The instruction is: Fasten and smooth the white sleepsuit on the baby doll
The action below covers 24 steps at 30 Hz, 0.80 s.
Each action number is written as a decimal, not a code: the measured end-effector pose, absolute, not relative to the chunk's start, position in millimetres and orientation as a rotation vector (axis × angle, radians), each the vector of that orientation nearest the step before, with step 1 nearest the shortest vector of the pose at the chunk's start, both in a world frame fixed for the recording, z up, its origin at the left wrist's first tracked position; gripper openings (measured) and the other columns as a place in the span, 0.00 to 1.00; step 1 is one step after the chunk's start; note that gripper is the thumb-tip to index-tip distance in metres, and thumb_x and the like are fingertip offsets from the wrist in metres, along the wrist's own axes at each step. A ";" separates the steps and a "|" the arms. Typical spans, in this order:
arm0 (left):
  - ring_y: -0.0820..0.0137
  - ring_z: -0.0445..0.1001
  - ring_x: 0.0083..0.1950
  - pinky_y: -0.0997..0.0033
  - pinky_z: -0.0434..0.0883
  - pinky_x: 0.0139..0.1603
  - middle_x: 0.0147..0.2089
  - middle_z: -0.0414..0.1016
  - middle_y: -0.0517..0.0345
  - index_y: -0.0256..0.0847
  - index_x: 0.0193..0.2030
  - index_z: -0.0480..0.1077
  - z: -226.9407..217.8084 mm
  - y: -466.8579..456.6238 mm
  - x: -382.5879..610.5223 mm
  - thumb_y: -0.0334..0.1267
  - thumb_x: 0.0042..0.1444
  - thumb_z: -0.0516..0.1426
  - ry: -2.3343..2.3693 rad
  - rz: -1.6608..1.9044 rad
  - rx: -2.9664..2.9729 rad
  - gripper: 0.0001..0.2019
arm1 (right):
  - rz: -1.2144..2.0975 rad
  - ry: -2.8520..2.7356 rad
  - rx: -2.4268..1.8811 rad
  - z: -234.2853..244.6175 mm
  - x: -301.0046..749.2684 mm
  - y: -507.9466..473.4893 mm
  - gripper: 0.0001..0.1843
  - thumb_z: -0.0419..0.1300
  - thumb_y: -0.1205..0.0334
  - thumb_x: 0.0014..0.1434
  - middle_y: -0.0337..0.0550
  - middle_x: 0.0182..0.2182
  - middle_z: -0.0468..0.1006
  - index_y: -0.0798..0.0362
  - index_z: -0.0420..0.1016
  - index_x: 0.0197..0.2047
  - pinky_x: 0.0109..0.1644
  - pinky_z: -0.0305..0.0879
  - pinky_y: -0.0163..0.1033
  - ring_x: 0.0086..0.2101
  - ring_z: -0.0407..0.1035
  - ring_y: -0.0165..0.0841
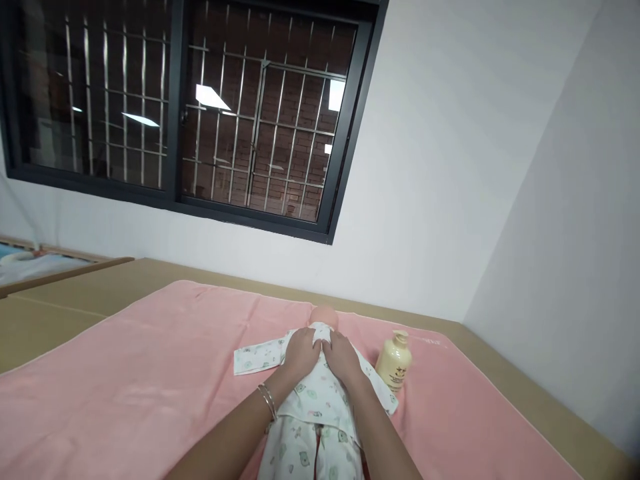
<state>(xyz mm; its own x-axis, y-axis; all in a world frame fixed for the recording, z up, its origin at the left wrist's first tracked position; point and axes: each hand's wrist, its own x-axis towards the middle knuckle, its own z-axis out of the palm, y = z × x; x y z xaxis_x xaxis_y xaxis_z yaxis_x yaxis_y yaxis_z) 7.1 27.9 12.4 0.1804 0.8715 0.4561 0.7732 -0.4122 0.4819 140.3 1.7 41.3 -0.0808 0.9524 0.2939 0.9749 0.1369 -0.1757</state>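
From far off, I have the doll [323, 393] under my left hand [302, 353] and right hand [343, 355], palms down on its shirt, thumbs side by side, fingertips too hidden to tell if they grip, its head near the pink mat's [150, 380] far edge, below a dark window [176, 100].

One left hand [301, 353] and one right hand [344, 357], two in total, are touching one doll [321, 397]. One pump bottle [394, 363] is standing at right. One pink sheet [150, 373] is lying beneath. One far window [175, 107] is showing two panes [97, 100].
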 end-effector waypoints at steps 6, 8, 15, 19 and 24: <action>0.60 0.72 0.48 0.63 0.65 0.49 0.42 0.76 0.47 0.37 0.40 0.72 11.0 19.0 7.8 0.40 0.61 0.50 1.785 1.151 2.281 0.12 | -0.123 -1.950 -2.073 50.3 119.4 -8.6 0.19 0.47 0.58 0.67 0.57 0.42 0.77 0.58 0.74 0.49 0.43 0.62 0.39 0.43 0.72 0.42; 0.59 0.71 0.49 0.62 0.65 0.50 0.43 0.76 0.46 0.37 0.42 0.72 9.6 19.1 7.5 0.41 0.61 0.50 1.852 1.142 2.241 0.13 | -0.099 -1.904 -2.129 51.7 119.2 -8.8 0.20 0.47 0.55 0.66 0.58 0.40 0.78 0.59 0.75 0.47 0.43 0.63 0.40 0.43 0.73 0.44; 0.61 0.69 0.57 0.62 0.59 0.61 0.54 0.75 0.49 0.39 0.53 0.71 4.9 29.9 4.5 0.40 0.61 0.49 1.648 1.126 2.258 0.18 | -0.044 -2.018 -1.956 49.9 135.7 -4.2 0.25 0.47 0.52 0.67 0.60 0.53 0.71 0.63 0.71 0.53 0.55 0.57 0.40 0.53 0.66 0.42; 0.62 0.72 0.53 0.63 0.64 0.55 0.48 0.77 0.50 0.39 0.48 0.73 3.5 30.8 3.5 0.37 0.60 0.50 1.566 1.187 2.278 0.14 | -0.049 -2.048 -1.939 52.4 130.3 -7.1 0.20 0.47 0.57 0.68 0.55 0.50 0.74 0.58 0.71 0.53 0.51 0.60 0.38 0.50 0.69 0.39; 0.59 0.72 0.47 0.60 0.66 0.51 0.41 0.76 0.48 0.39 0.37 0.72 -0.3 28.2 2.8 0.39 0.60 0.52 1.687 1.268 2.265 0.10 | -0.136 -1.934 -2.080 51.1 111.8 -13.6 0.17 0.48 0.61 0.67 0.57 0.39 0.78 0.59 0.72 0.50 0.42 0.63 0.40 0.42 0.73 0.43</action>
<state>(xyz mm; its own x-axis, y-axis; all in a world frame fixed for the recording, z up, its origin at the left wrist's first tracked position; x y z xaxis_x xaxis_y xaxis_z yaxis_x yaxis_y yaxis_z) 2.8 28.2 -0.3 0.0711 0.8158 0.5739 0.7781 -0.4054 0.4799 111.8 -13.6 51.1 0.0909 0.9590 0.2686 0.9872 -0.0512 -0.1513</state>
